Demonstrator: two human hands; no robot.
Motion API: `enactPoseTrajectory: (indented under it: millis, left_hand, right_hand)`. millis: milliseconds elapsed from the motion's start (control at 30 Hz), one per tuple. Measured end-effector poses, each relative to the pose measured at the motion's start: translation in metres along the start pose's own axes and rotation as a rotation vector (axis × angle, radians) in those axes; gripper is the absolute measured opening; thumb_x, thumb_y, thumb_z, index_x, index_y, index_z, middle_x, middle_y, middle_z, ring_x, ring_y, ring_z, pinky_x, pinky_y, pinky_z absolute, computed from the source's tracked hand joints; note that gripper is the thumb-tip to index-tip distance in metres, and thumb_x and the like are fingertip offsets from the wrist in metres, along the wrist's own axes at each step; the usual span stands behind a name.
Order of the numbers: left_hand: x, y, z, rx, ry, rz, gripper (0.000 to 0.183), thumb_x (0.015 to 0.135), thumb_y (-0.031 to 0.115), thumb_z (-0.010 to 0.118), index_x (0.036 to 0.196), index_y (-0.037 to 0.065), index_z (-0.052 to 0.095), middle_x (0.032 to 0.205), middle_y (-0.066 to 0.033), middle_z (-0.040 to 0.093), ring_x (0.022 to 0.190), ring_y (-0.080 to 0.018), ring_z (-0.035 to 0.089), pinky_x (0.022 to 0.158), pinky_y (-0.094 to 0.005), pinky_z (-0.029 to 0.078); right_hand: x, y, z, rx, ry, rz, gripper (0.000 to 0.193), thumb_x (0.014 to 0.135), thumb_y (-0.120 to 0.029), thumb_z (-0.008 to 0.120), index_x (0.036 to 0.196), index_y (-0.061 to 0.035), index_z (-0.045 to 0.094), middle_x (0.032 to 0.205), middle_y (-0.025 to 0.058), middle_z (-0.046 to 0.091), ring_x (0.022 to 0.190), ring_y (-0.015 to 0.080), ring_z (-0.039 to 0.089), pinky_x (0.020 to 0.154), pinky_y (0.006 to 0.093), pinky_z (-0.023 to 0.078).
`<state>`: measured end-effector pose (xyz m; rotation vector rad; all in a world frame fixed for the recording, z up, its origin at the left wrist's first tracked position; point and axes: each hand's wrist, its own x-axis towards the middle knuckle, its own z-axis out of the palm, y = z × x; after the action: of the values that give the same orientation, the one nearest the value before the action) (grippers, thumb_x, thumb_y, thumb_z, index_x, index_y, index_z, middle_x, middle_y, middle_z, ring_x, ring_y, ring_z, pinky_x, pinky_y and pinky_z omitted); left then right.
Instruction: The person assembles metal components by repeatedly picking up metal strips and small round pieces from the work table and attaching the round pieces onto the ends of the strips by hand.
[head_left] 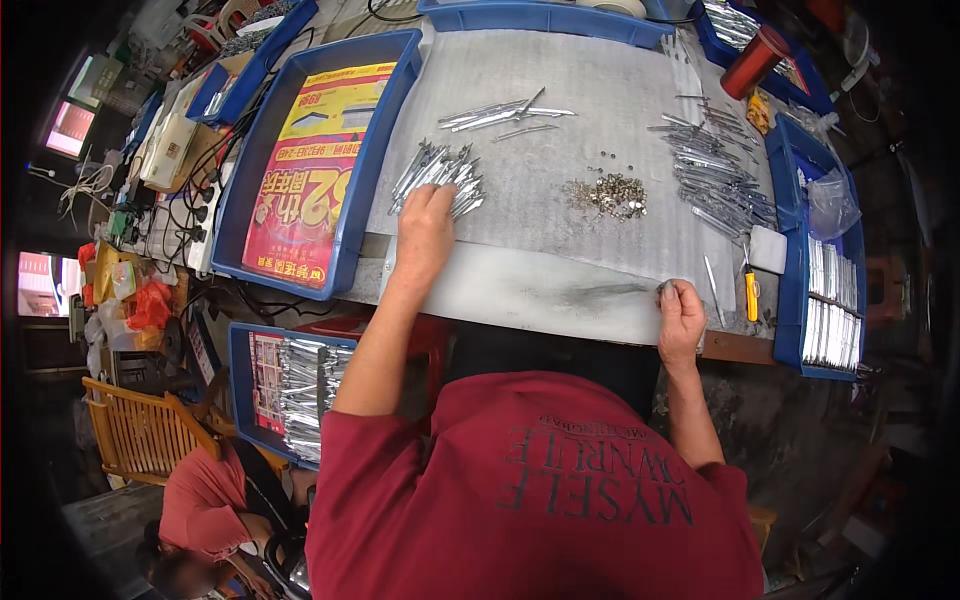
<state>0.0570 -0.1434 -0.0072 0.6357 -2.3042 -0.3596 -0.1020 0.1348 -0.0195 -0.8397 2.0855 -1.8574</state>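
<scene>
My left hand (428, 228) is at the near edge of a heap of slim silvery metal pieces (462, 172), its fingers drawn together on the pieces there. How many it grips is hidden by the hand. At the table's front edge my right hand (682, 318) is closed in a pinch, with a small dark bit at the fingertips that is too small to name. Between the hands lies a smooth pale sheet (520, 290) with a dark smudge. Beyond it sits a small pile of tiny brass and silver rounds (615, 195).
More metal pieces form a heap (715, 175) at the right and a loose row (500, 116) farther back. A yellow-handled tool (751, 296) and a white block (768, 249) lie near the right blue bin (790, 335). A blue tray (352, 215) flanks the left; a red cylinder (755, 62) stands behind.
</scene>
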Motion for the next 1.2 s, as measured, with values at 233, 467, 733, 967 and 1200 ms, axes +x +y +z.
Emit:
enactPoseTrajectory:
  millis: [233,467,733,967,1200]
  left_hand:
    - [0.005,-0.009,0.002,0.039,-0.03,0.051,0.015,0.07,-0.002,0.055,0.085,0.001,0.056,0.081,-0.014,0.055,0.076,-0.0309,0.053,0.066,-0.0363,0.043]
    - [0.034,-0.002,0.014,-0.027,0.008,0.094,0.014,0.069,0.0,0.056,0.084,0.0,0.056,0.08,-0.0138,0.055,0.075,-0.0312,0.053,0.066,-0.0368,0.043]
    - [0.081,0.002,0.074,0.118,-0.166,0.155,0.011,0.071,0.007,0.054,0.081,0.001,0.056,0.078,-0.0158,0.055,0.077,-0.0321,0.053,0.066,-0.039,0.044]
    - [0.083,0.003,0.09,0.28,-0.185,0.166,0.006,0.072,0.005,0.05,0.076,0.001,0.052,0.076,-0.0146,0.054,0.074,-0.0314,0.053,0.062,-0.0411,0.043]
    - [0.047,0.057,0.048,0.062,-0.127,0.222,0.007,0.068,0.001,0.049,0.074,0.003,0.049,0.067,-0.011,0.052,0.064,-0.0291,0.052,0.058,-0.0401,0.038]
  right_hand:
    - [0.001,0.001,0.0,-0.021,0.002,0.01,0.014,0.083,-0.01,0.048,0.076,0.0022,0.051,0.062,-0.0008,0.045,0.057,0.0055,0.04,0.051,0.0194,0.034]
    - [0.002,0.004,-0.001,-0.083,0.002,-0.013,0.014,0.082,-0.01,0.05,0.074,0.0021,0.051,0.06,0.0014,0.048,0.055,0.0072,0.042,0.051,0.0213,0.036]
    - [0.001,0.001,0.001,-0.136,0.013,-0.029,0.015,0.082,-0.011,0.051,0.075,0.0023,0.052,0.06,0.0054,0.05,0.055,0.0108,0.046,0.051,0.0244,0.038]
    - [0.002,-0.005,0.0,-0.17,-0.007,-0.018,0.016,0.082,-0.012,0.051,0.074,0.0027,0.051,0.059,0.0059,0.048,0.054,0.0122,0.044,0.05,0.0253,0.037]
    - [0.003,-0.002,0.0,-0.171,0.015,-0.034,0.015,0.081,-0.011,0.051,0.076,0.0033,0.052,0.061,0.0073,0.05,0.055,0.0127,0.046,0.051,0.0265,0.038]
